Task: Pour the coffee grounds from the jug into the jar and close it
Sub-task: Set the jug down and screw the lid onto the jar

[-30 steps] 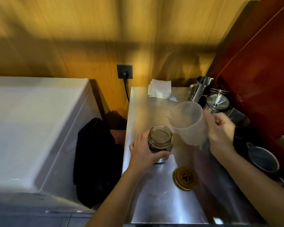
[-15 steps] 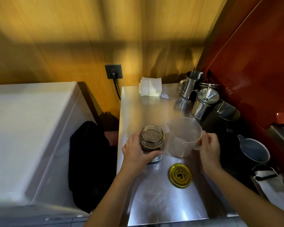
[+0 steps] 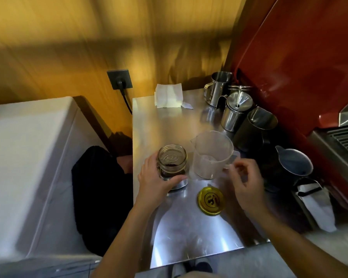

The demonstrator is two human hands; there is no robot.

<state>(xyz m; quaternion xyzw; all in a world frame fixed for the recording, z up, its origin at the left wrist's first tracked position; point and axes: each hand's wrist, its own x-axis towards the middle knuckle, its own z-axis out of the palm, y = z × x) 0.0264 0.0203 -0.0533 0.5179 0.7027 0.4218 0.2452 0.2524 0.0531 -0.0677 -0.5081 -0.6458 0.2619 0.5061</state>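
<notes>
A small glass jar [image 3: 172,160] with dark coffee grounds in its bottom stands open on the steel counter [image 3: 189,237]. My left hand [image 3: 156,180] wraps around its left side. Right of the jar a clear plastic jug [image 3: 211,154] stands upright and looks empty. My right hand [image 3: 246,182] hovers just right of the jug's handle, fingers curled and apart, holding nothing. The gold jar lid [image 3: 211,200] lies flat on the counter in front of the jug, between my two hands.
Several steel pitchers [image 3: 236,110] crowd the counter's back right, with a grey pitcher [image 3: 293,165] at the right edge. Folded white paper [image 3: 169,95] lies at the back. A red machine [image 3: 299,57] rises on the right, a white appliance [image 3: 28,167] on the left.
The jug came down from a raised tilt to stand on the counter. My right hand has let go of its handle and drawn back slightly. The left hand stays on the jar.
</notes>
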